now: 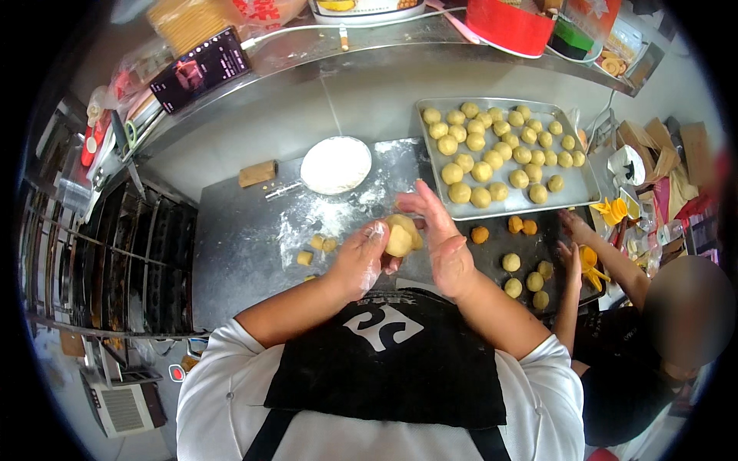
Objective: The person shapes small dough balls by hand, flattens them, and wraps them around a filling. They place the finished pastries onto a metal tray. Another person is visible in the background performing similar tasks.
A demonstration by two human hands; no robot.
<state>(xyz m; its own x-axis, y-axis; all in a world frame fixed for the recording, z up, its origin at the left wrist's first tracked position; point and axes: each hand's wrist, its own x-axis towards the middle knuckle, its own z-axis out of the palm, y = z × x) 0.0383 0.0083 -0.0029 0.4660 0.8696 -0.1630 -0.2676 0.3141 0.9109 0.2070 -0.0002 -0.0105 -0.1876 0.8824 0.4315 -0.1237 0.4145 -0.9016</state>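
Note:
My floury left hand [362, 258] holds a lump of pale yellow dough [400, 237] in its fingers, above the near part of the worktop. My right hand [445, 242] is upright just right of the lump, its fingers extended; whether it touches the dough is not clear. To the left, small cut dough pieces [305, 257] lie on the dark worktop [230, 253]. A bowl of white flour [336, 165] stands beyond my hands, with flour scattered in front of it. Many round dough balls [482, 171] sit on a metal baking tray [515, 211] at the right.
A co-worker's hands [572, 253] are over a dark tray [496, 242] bearing dough balls and orange filling balls [479, 234]. A wooden block [258, 173] lies by the wall. Above runs a metal shelf [288, 55] with a phone [200, 69]. A tray rack [132, 259] stands left.

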